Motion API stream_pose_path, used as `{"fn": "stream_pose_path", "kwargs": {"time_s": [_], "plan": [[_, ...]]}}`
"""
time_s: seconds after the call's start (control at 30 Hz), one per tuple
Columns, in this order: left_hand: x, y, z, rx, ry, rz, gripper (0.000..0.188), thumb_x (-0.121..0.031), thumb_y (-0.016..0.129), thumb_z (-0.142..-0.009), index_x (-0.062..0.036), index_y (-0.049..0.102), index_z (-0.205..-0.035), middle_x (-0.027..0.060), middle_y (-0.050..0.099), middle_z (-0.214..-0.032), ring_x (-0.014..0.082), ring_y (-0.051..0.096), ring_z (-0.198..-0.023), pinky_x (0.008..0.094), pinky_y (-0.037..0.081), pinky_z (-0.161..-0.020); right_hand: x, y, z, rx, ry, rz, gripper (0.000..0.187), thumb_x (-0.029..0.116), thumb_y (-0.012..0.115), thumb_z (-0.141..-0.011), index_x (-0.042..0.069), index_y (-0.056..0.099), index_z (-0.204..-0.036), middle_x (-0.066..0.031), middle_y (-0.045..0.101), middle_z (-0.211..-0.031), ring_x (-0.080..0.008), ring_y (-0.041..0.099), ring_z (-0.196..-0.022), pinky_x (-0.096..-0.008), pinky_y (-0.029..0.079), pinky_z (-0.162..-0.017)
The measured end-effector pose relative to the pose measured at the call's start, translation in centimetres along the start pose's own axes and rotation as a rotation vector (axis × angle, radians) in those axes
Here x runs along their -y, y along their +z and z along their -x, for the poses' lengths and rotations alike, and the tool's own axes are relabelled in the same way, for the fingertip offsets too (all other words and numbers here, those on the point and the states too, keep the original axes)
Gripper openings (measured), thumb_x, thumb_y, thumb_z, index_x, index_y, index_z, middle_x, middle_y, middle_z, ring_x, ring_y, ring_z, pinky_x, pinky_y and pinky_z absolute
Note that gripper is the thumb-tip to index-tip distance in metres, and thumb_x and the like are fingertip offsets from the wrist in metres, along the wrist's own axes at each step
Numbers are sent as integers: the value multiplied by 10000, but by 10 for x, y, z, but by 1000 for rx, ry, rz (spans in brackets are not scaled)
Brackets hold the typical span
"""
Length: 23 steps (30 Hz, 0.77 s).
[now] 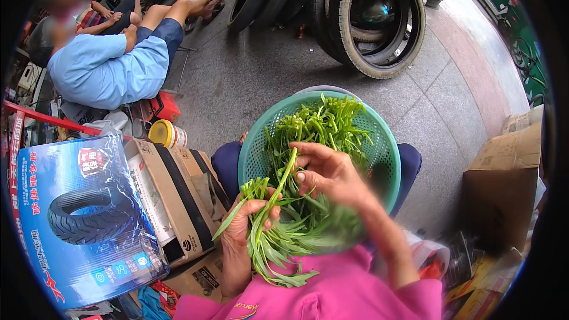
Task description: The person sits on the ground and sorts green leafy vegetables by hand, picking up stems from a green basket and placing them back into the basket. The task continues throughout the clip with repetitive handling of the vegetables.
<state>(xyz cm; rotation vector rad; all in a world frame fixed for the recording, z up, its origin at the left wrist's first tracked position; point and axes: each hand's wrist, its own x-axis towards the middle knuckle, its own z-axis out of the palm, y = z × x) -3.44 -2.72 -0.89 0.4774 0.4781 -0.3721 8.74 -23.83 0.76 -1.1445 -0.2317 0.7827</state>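
Observation:
A bunch of long-leaved greens that look like water spinach [261,234] is held in my left hand [242,225]. Its fingers are closed round the stems, and the leaves trail down over my pink top. One longer stem rises from the bunch toward my right hand [332,175], whose forefinger and thumb close on its upper end. Below both hands, a green perforated plastic basket [388,136] rests at my lap between my knees. Cut stems and more water spinach [320,121] lie in it. My right hand and forearm hide part of the basket's contents.
Used tyres [379,71] stand on the paved floor ahead. To my left are a blue tyre-printed package [89,219], cardboard boxes [178,201] and a yellow-and-white tub [167,134]. A person in light blue [112,74] sits beyond. Another cardboard box [504,172] stands right.

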Motion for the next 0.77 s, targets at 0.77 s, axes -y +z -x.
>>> {"fn": "stream_pose_path", "kwargs": {"time_s": [0.77], "plan": [[-15, 28, 24, -6, 69, -770, 291, -107, 713, -848, 45, 689, -1095, 16, 699, -885, 58, 617, -784, 209, 492, -740, 5, 17, 24, 61, -804, 1077, 206, 179, 769, -656, 74, 687, -813, 6, 546, -668, -159, 592, -543, -292, 483, -443]]}}
